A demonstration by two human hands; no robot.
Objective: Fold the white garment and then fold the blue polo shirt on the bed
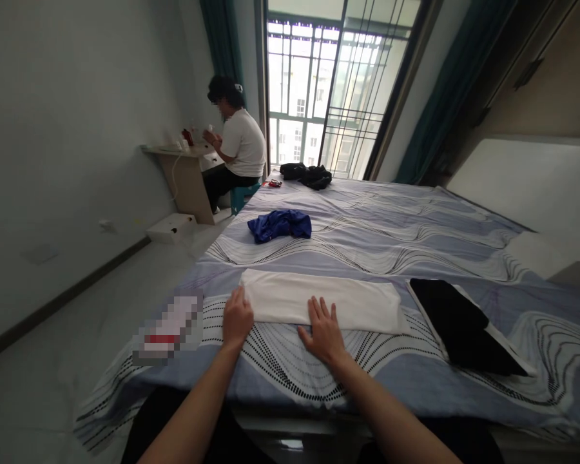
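Observation:
A white garment (319, 299), folded into a long strip, lies across the near part of the bed (391, 232). My left hand (236, 318) rests at the strip's left end with its fingers curled over the edge. My right hand (325, 328) lies flat and open on the strip's near edge, fingers spread. Neither hand lifts the cloth.
A folded black garment (457, 322) lies to the right of the strip. A crumpled blue garment (280, 225) sits mid-bed, a black heap (307, 174) at the far edge by the window. Another person (236, 151) sits at a small desk (183, 171) by the left wall.

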